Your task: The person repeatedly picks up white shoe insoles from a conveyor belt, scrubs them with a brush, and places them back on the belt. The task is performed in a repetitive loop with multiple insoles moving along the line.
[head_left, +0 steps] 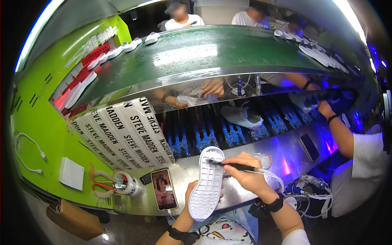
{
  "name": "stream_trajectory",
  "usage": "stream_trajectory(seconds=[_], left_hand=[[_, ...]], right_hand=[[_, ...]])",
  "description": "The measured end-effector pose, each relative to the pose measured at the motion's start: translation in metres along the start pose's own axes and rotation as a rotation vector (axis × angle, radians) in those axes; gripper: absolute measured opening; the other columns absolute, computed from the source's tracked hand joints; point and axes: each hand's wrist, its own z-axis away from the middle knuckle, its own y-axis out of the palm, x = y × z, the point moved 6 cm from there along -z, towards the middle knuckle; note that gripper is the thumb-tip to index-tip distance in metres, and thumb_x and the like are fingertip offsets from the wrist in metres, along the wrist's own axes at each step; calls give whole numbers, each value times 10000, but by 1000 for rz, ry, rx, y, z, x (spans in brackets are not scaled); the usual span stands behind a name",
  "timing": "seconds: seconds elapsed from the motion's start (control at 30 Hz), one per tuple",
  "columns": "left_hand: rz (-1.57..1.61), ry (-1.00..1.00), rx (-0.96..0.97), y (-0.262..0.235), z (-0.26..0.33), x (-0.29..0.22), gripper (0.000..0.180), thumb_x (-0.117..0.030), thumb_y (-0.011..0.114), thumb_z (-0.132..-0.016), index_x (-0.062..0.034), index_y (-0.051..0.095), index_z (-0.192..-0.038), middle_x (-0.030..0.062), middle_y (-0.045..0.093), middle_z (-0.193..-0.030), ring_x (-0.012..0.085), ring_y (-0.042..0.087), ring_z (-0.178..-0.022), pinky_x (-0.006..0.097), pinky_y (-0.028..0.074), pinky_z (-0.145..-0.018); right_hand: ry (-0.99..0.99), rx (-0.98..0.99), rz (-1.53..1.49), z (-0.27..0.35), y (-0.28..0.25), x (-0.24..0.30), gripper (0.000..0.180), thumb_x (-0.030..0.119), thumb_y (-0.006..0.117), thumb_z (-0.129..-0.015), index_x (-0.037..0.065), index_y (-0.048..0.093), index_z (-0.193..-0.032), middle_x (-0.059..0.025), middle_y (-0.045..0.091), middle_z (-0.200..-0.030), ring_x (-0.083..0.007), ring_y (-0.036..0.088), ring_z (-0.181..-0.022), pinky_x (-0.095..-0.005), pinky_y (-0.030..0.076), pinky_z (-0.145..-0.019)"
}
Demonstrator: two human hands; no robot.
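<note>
My left hand (190, 197) grips a white shoe sole (206, 192) along its left edge. The sole is held up lengthwise, showing a grid of raised ribs on its upper part and wavy ridges lower down. In my right hand (247, 175) is a black-handled brush (241, 167), its dark tip touching the ribbed part near the sole's top end. A pale tube or cord runs from the back of the handle. Behind my right hand, partly hidden, lies a light-coloured shoe (265, 160) on the metal bench.
Across the bench runs a blue slatted conveyor (204, 141) carrying a white shoe (243, 116). Beyond is a green belt (122, 77) with soles. At left stand a printed carton (122, 134), a lit phone (164, 188) and a tape roll with scissors (132, 185). A co-worker's arm (341, 134) reaches in right.
</note>
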Motion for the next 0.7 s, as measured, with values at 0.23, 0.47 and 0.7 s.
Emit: stream_trajectory(seconds=[0.23, 0.47, 0.7], left_hand=[[169, 95, -110, -22, -2, -10, 690, -465, 397, -885, 37, 449, -1355, 249, 593, -1223, 373, 644, -1012, 476, 529, -901], [79, 138, -174, -6, 1, -7, 715, -491, 407, -869, 21, 444, -1367, 258, 599, -1197, 409, 651, -955, 500, 543, -844], [44, 202, -114, -11, 1, -14, 680, -471, 435, -871, 24, 479, -1334, 249, 609, -1189, 393, 647, -988, 458, 547, -860]], right_hand=[[-360, -33, 295, 56, 35, 24, 245, 58, 764, -705, 47, 715, -945, -90, 700, -893, -213, 581, -694, -345, 418, -682], [281, -91, -340, 50, 37, -19, 188, 97, 737, -803, 29, 737, -978, -91, 704, -819, -183, 625, -738, -307, 455, -679], [7, -341, 31, 40, 35, 3, 164, 91, 736, -792, 45, 730, -949, -98, 673, -770, -228, 580, -670, -335, 419, -678]])
